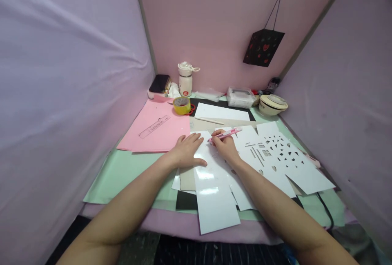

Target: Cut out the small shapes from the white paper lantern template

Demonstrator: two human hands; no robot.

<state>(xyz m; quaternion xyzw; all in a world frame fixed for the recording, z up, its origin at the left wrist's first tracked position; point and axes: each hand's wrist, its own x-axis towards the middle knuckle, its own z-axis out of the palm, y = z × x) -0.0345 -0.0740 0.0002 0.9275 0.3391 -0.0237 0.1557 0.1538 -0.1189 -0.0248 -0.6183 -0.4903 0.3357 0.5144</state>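
The tip of the pink craft knife point(226, 134) is hidden behind the right hand point(225, 147), so where the blade meets the white card sheet point(214, 191) cannot be made out. The knife's long axis runs nearly level, its free end pointing right and slightly away, toward the cut-out white card point(281, 152) lying just beside it. The right hand's fingers are closed around the knife. The left hand point(186, 150) lies flat, fingers spread, pressing the sheet near the centre of the green cutting mat point(122, 171).
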